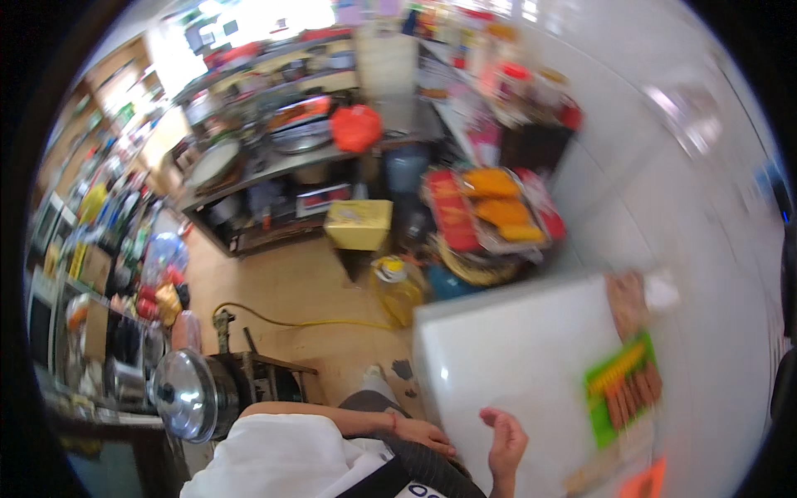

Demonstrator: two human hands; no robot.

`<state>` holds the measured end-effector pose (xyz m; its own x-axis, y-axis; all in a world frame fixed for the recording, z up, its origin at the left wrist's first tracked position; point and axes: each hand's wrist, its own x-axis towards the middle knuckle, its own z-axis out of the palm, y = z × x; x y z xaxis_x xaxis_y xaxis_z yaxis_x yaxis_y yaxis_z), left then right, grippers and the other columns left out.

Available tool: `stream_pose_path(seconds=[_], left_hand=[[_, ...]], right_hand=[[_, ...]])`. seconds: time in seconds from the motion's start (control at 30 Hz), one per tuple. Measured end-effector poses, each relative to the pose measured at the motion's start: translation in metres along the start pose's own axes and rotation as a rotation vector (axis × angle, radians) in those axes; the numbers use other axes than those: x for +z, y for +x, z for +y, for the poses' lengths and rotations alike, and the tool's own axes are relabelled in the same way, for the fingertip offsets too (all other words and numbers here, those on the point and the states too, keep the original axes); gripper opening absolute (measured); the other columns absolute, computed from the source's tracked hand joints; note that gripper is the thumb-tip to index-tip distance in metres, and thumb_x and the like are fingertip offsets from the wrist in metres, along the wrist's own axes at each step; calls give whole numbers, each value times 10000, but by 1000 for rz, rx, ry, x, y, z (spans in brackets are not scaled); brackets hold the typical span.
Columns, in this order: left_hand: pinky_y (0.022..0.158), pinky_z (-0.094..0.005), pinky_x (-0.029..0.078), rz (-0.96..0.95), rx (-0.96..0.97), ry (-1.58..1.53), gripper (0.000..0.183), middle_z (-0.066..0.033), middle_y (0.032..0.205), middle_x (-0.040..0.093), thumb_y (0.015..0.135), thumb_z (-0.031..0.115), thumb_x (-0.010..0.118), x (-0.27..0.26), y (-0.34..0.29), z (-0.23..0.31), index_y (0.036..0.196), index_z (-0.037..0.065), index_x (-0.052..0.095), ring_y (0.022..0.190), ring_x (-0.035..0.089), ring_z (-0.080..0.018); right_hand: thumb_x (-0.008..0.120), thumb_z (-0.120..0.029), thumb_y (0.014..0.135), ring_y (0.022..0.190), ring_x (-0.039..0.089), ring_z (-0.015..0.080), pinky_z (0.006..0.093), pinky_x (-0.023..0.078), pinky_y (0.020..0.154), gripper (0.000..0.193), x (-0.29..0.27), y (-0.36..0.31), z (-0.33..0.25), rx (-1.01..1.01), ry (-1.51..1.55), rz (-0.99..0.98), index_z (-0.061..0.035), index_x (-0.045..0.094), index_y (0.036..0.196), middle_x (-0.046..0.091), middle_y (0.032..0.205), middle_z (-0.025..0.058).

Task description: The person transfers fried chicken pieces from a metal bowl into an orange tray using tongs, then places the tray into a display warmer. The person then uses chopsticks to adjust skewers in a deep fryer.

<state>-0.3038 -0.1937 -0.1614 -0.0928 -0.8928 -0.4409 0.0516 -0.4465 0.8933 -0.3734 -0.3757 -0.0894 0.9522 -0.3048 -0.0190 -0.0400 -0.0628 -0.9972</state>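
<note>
My left hand (425, 436) hangs low in front of my body, beside the near left edge of a white flat-topped surface (506, 357) like a freezer lid. Its fingers look loosely stretched, with nothing seen in them. Above the near part of that surface is my right hand (506, 444), raised with thumb and fingers apart and holding nothing. To the right of it lies a green and yellow packet (598, 398) with brown sausage-like sticks (633, 397) showing. Behind the packet is a brownish pack (627, 305), too smeared to name.
A lidded metal pot (187, 397) stands on a stove at the left, with a yellow hose (307, 322) running to it. Ahead are a yellow-capped oil jug (390, 286), a yellow box (359, 224), trays of orange packets (502, 212) and a cluttered counter (274, 170). An orange sheet (643, 481) lies near right.
</note>
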Motion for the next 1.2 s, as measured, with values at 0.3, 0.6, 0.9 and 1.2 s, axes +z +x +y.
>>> stream_pose_path(seconds=[0.3,0.6,0.9,1.2], left_hand=[[908,-338,414,548,444,302,538,-182,1171,584,933,510,414,-93,-192,-108,1245,92,545,1099,545,-248],[730,-313,462,1152,83,-249,392,-143,902,663,925,434,506,-98,-304,-201,1034,92,661,823,615,-223],[705,-332,480,1357,-522,-530,319,-166,826,652,918,369,532,-194,-455,-216,996,92,670,791,634,-281],[453,-253,444,2177,-346,-763,232,-111,547,591,882,213,606,-371,-718,-235,867,-11,664,441,552,-124]], right_hand=[[310,-532,942,1249,396,335,446,335,1044,693,204,103,64,1126,1060,-751,22,310,1358,362,1365,256],[249,-464,984,1380,217,247,356,165,1133,636,360,231,60,1207,201,-1390,1,252,1419,254,1481,115],[401,-402,977,968,432,70,212,346,867,449,605,409,44,908,-568,-2177,-133,510,1320,499,1291,-66],[660,-297,851,576,571,64,199,424,488,280,891,510,21,662,-470,-1651,-21,679,808,674,700,30]])
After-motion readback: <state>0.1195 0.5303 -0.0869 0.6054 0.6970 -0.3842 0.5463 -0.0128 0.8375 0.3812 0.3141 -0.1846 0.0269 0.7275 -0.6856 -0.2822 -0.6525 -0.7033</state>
